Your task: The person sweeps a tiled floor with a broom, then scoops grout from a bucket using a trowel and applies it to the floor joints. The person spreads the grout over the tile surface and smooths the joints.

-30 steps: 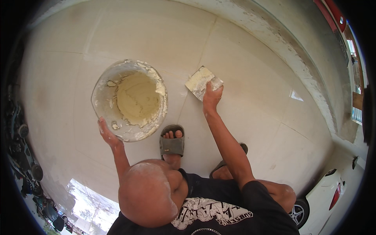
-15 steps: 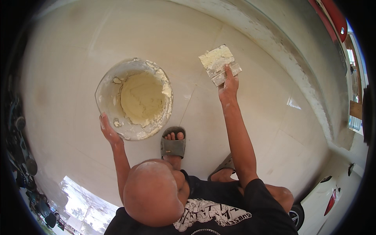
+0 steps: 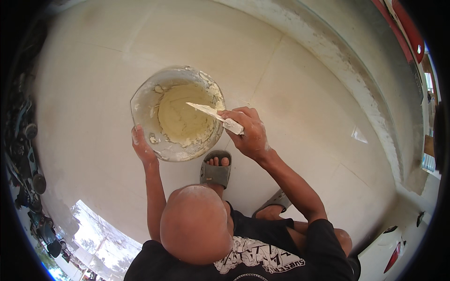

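Observation:
A metal bucket [image 3: 143, 107], rim crusted with pale flakes, holds cream-yellow paste [image 3: 178, 124]. My left hand [image 3: 143, 145] grips its lower-left edge. In my right hand [image 3: 248, 131] is a wide, flat putty knife [image 3: 204, 110] smeared with paste, tilted nearly on edge. Its blade reaches over the bucket's right side above the paste; whether it touches the paste I cannot tell.
Pale tiled floor [image 3: 290, 93] surrounds my sandalled feet [image 3: 214, 173] and bent left knee [image 3: 197, 220]. A low plastered step [image 3: 337, 56] curves along the upper right. A white car [image 3: 382, 253] is at lower right; dark motorbikes [image 3: 40, 225] line the left edge.
The putty knife was out to the right, lying flat in my hand; it has swung left over the bucket and turned edgewise. The bucket appears slightly further right and higher in view.

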A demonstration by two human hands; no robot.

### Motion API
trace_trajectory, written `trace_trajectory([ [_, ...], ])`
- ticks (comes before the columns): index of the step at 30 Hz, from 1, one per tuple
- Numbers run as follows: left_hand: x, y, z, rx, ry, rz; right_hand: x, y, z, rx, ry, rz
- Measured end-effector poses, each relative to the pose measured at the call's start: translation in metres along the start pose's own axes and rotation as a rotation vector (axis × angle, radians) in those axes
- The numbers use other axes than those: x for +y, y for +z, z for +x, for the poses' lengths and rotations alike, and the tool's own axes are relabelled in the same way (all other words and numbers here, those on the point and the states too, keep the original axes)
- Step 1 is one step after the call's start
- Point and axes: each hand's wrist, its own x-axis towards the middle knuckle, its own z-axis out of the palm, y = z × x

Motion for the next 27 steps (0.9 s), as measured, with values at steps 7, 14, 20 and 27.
trace_trajectory([
  [7,-0.007,-0.013,0.003,-0.039,0.010,0.018,-0.005,-0.018,-0.008,0.095,0.421,0.304],
  [14,-0.001,-0.005,-0.003,-0.018,0.014,0.039,0.018,-0.038,0.035,0.219,0.592,0.453],
  [20,-0.008,-0.012,0.004,-0.059,0.100,0.079,0.015,-0.063,0.134,-0.473,0.344,-0.126],
  [27,-0.008,-0.016,0.005,-0.067,0.102,0.098,0.002,-0.016,0.197,-0.921,0.075,-0.419],
])
